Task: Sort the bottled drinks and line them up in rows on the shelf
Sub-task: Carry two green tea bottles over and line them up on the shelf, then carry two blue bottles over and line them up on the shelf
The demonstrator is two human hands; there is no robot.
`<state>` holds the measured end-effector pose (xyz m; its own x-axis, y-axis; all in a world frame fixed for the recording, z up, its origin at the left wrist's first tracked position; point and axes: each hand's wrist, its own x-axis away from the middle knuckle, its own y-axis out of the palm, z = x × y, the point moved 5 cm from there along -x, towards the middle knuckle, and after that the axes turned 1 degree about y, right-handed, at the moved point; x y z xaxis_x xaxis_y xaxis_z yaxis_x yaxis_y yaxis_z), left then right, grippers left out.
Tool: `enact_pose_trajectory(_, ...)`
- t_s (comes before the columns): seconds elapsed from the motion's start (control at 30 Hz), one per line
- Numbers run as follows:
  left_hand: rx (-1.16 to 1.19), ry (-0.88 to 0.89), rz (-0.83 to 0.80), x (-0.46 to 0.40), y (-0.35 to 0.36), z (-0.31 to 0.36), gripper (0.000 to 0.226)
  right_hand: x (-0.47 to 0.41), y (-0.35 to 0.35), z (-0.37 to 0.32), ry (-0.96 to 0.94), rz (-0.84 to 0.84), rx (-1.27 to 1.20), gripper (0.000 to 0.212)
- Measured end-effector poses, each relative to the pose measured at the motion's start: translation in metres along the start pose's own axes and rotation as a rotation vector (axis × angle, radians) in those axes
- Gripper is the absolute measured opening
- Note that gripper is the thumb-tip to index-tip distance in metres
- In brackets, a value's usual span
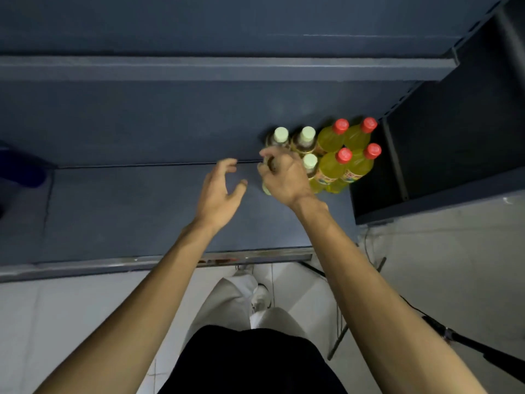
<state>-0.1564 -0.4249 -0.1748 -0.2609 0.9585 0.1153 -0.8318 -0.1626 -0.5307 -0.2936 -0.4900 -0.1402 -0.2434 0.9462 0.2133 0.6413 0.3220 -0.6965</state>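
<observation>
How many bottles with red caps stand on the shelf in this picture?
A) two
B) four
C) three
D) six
B: four red-capped bottles of yellow drink stand in a two-by-two block at the right end of the shelf, next to the pale-capped bottles.

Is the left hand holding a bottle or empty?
Empty: the left hand hovers over the shelf, fingers spread, touching nothing.
</observation>
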Motion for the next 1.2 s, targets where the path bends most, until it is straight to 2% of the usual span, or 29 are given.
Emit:
enact_pose_trajectory(0.17,0.076,-0.08,0.107,0.055,-0.068,-0.017,0.027,0.041,0.047,-0.046,0.052,-0.19,-0.478,0.018)
enact_pose_trajectory(0.3,0.103,-0.113,0.196,0.105,-0.134,-0.028,0.022,0.077,0.083,-0.104,-0.025,-0.376,-0.536,0.02)
enact_pose_trajectory(0.47,0.11,-0.141,0.387,0.173,-0.228,-0.057,0.023,0.121,0.132,-0.192,-0.145,-0.56,-0.51,0.018)
enact_pose_trajectory(0.57,0.135,-0.143,0.484,0.21,-0.277,-0.082,0.022,0.144,0.168,-0.24,-0.206,-0.601,-0.501,0.012)
enact_pose_trajectory(0.8,0.262,-0.156,0.613,0.27,-0.394,-0.145,0.025,0.202,0.267,-0.345,-0.28,-0.665,-0.458,0.016)
enact_pose_trajectory(1.0,0.265,-0.069,0.845,0.309,-0.486,-0.175,0.033,0.23,0.322,-0.432,-0.537,-0.626,-0.316,0.021)
enact_pose_trajectory(1.2,0.215,-0.138,0.731,0.295,-0.534,-0.219,0.034,0.209,0.363,-0.467,-0.483,-0.624,-0.358,0.025)
